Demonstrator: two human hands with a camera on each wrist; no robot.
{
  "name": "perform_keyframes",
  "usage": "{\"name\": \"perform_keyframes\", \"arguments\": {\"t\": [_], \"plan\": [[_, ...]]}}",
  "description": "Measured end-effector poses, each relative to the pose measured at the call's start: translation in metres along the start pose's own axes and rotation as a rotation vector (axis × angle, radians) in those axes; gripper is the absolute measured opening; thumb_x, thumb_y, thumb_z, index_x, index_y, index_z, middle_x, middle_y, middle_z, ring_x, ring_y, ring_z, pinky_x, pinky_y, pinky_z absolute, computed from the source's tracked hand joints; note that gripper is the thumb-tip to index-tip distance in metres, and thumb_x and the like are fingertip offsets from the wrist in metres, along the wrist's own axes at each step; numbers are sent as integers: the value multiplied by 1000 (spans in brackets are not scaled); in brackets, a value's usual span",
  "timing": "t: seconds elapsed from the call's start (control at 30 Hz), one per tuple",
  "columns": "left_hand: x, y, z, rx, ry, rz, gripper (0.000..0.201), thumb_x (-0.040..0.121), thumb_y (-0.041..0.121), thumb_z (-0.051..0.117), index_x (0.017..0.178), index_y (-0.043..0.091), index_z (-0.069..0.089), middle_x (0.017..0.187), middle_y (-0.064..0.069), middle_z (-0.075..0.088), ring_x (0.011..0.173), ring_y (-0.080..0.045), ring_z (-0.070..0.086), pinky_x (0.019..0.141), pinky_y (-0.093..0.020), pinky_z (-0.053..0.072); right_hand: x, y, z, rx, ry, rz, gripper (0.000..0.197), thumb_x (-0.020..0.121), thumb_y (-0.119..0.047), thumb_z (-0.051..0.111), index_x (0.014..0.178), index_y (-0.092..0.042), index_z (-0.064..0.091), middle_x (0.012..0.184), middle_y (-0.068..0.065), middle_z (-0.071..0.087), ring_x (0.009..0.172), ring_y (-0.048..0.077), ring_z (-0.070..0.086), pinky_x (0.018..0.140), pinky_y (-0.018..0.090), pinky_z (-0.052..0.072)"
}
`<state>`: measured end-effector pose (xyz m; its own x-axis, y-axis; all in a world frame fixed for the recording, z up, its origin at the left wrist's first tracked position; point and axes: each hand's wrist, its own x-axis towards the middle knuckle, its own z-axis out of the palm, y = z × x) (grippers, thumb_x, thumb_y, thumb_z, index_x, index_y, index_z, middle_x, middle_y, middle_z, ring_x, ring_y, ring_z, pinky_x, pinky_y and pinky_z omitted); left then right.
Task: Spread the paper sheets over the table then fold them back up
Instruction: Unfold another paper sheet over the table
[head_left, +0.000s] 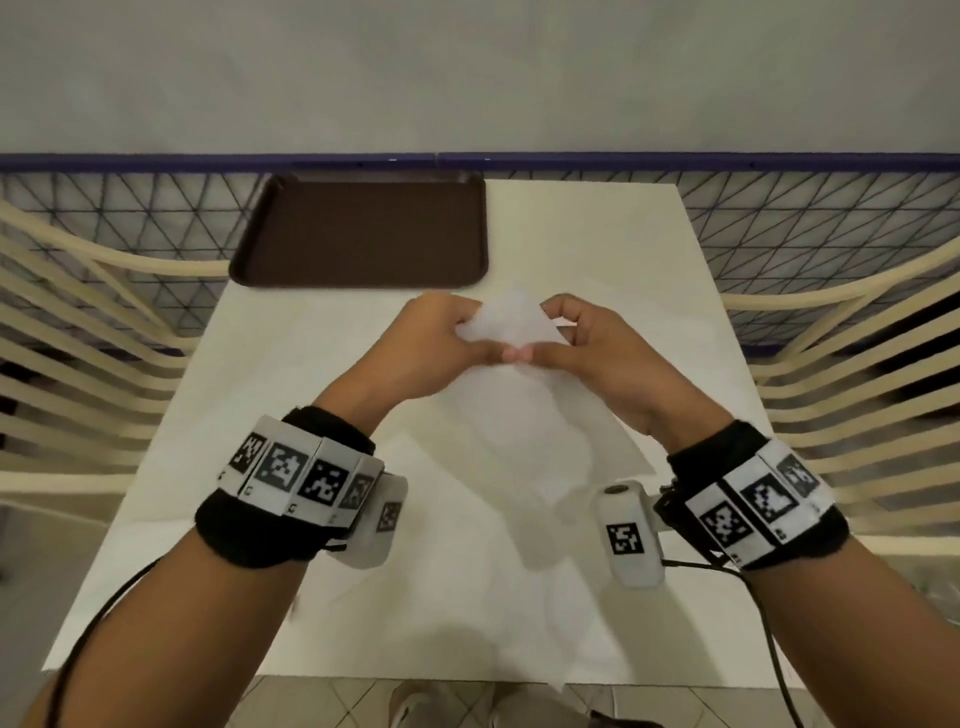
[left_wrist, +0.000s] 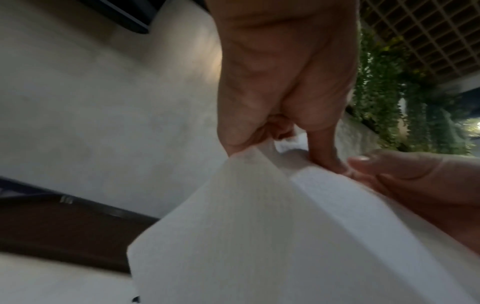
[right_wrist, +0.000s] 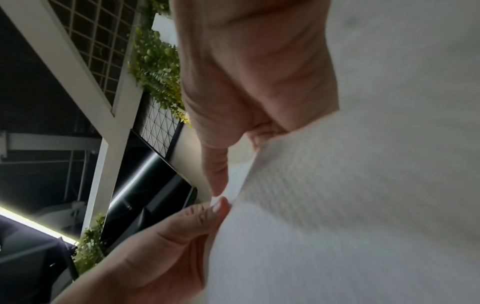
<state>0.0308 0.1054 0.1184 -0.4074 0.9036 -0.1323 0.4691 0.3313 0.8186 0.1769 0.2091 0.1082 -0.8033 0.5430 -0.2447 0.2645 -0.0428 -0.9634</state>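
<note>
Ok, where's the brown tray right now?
In the head view the brown tray lies flat at the table's far left corner, by the mesh fence, beyond both hands.

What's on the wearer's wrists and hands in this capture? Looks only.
Both hands bare: left hand, right hand. Each wrist has a black wristband ringed with white marker tiles printed with black square codes, plus a white camera module carrying one more code. Black cables trail from both.
</note>
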Motion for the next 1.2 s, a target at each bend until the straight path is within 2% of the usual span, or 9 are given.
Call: {"name": "perform_keyframes", "arguments": {"t": [0.17, 0.37, 0.5, 0.6, 0.73, 0.93, 1.03, 1.1, 1.2], "plan": [[-17, -25, -19, -291, 298, -80, 4, 85, 24, 65, 83, 27, 66, 83, 7, 69, 75, -11, 66, 70, -29, 52, -4, 15, 1, -240, -70, 86, 19, 74, -3, 73, 93, -4, 70, 96, 16, 71, 81, 26, 67, 78, 38, 54], [-33, -76, -26, -364, 387, -216, 3, 82, 19, 69, 79, 19, 71, 70, 14, 70, 69, -6, 65, 65, -16, 51, 12, 35, -11, -291, 110, 91, 15, 74, -5, 74, 88, -3, 70, 94, 22, 70, 80, 30, 67, 77, 45, 55], [-38, -91, -28, -474, 428, -185, 4, 79, 12, 71, 82, 10, 72, 57, 13, 63, 51, -4, 47, 48, -13, 34, 12, 38, -2, -408, 346, -96, 1, 78, -9, 71, 79, -10, 71, 72, 0, 70, 61, 6, 59, 65, 20, 49], [-52, -93, -29, -481, 454, -78, 9, 79, 2, 67, 73, 9, 70, 52, 7, 62, 49, -6, 50, 49, -16, 40, -6, 52, 12, -337, 487, -191, 14, 78, -10, 73, 79, -23, 67, 66, -18, 62, 53, -4, 53, 56, 7, 41], [-90, -111, -17, -398, 344, -21, 24, 72, -13, 66, 82, 8, 73, 73, 12, 73, 70, -4, 66, 71, -13, 53, -39, 94, 32, -287, 500, -232, 28, 73, 0, 75, 79, -27, 72, 81, -18, 67, 77, -13, 61, 73, 3, 42], [-131, -180, 10, -356, 108, -226, 46, 72, -20, 61, 71, 23, 76, 89, 10, 75, 92, -4, 68, 85, -19, 53, -66, 167, 62, -238, 342, -80, 59, 64, 17, 74, 75, -41, 73, 86, -25, 69, 87, -9, 63, 81, 3, 43], [-131, -200, 24, -312, 33, -303, 43, 75, -15, 64, 69, 26, 76, 79, 14, 74, 83, -1, 68, 74, -12, 53, -64, 182, 71, -288, 305, 78, 36, 68, 18, 71, 76, -17, 74, 88, -7, 68, 79, -16, 60, 76, -3, 40], [-127, -206, 29, -312, 16, -351, 31, 77, -13, 64, 73, 16, 74, 69, 10, 73, 71, -2, 69, 62, -11, 52, -61, 183, 73, -335, 286, 158, 25, 71, 15, 70, 85, -5, 74, 92, -1, 66, 80, -7, 60, 74, -5, 39], [-113, -208, 26, -323, 55, -399, 36, 79, -18, 53, 74, 14, 70, 56, 4, 70, 56, -5, 67, 50, -14, 50, -51, 174, 73, -349, 330, 180, 27, 75, 14, 65, 81, -11, 73, 86, -2, 67, 79, 6, 60, 68, -3, 41]]}}
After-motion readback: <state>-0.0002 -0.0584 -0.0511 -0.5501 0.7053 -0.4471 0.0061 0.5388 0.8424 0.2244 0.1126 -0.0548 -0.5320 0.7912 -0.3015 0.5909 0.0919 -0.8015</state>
